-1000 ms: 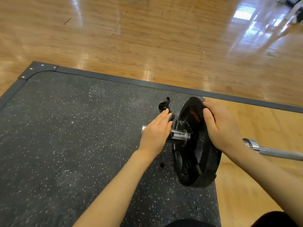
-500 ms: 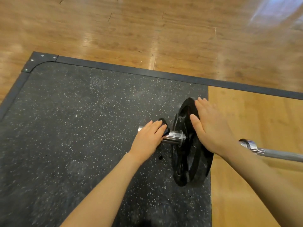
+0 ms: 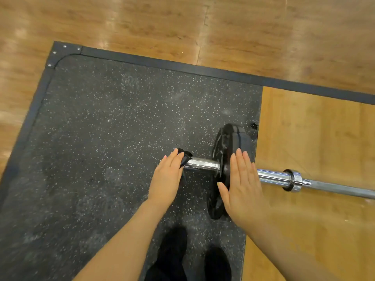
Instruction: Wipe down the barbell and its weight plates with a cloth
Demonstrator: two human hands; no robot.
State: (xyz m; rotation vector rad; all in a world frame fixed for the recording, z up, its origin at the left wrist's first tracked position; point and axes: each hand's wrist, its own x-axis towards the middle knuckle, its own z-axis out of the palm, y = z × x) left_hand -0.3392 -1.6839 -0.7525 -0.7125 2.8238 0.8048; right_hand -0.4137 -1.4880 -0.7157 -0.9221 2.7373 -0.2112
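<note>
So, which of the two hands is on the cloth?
The left hand, at the sleeve's outer end, covers the dark cloth. The right hand lies flat against the weight plate.

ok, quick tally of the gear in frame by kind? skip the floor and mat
Barbell: 1
Weight plate: 1
Black cloth, under the left hand: 1
Chrome collar on the bar: 1
Total: 4
</note>
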